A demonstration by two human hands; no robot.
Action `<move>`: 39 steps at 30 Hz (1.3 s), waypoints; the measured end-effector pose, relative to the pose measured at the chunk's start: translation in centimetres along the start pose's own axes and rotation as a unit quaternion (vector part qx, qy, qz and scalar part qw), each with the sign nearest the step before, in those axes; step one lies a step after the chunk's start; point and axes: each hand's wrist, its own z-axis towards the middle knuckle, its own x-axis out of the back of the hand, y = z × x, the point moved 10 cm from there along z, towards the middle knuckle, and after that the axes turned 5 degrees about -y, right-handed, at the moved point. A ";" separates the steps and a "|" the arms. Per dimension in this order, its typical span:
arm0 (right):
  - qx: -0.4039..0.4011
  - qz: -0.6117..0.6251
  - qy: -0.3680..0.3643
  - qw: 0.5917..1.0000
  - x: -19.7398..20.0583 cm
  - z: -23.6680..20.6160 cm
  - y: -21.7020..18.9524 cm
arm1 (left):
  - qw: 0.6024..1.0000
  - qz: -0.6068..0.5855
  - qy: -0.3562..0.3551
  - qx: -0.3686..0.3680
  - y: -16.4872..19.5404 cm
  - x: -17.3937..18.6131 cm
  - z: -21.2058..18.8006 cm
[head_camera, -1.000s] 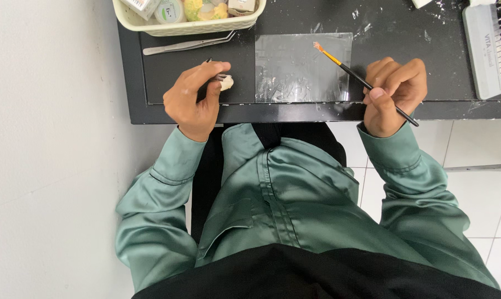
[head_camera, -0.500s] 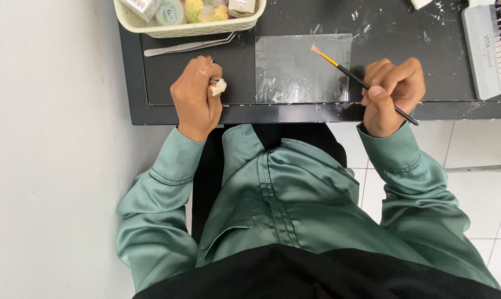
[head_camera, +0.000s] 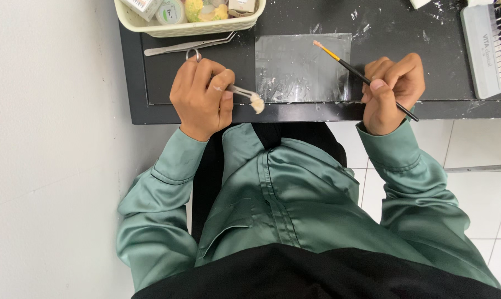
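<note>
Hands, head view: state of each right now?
Left hand: closed, holding a metal clamp that grips a small tooth-coloured piece.
Right hand: closed, holding a thin brush.

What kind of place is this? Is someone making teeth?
Probably a dental lab bench. The left hand holds a clamp tool gripping a small tooth-like piece, the right hand holds a fine brush over a glass slab, and a tooth shade guide lies nearby.
</note>
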 end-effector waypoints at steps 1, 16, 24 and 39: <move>-0.001 0.001 0.000 1.000 0.0 0.0 0.0 | 1.000 0.011 -0.003 -0.005 0.1 -0.1 0.0; -0.005 0.002 0.004 1.000 -0.5 0.4 -0.7 | 0.997 0.064 0.034 -0.016 1.0 0.6 0.2; -0.002 0.005 0.008 1.000 -0.5 0.4 -0.9 | 0.997 0.076 0.015 -0.010 1.3 0.3 0.6; -0.006 0.012 0.007 1.000 -1.0 0.5 -1.2 | 1.000 0.024 -0.008 0.011 1.0 0.0 0.4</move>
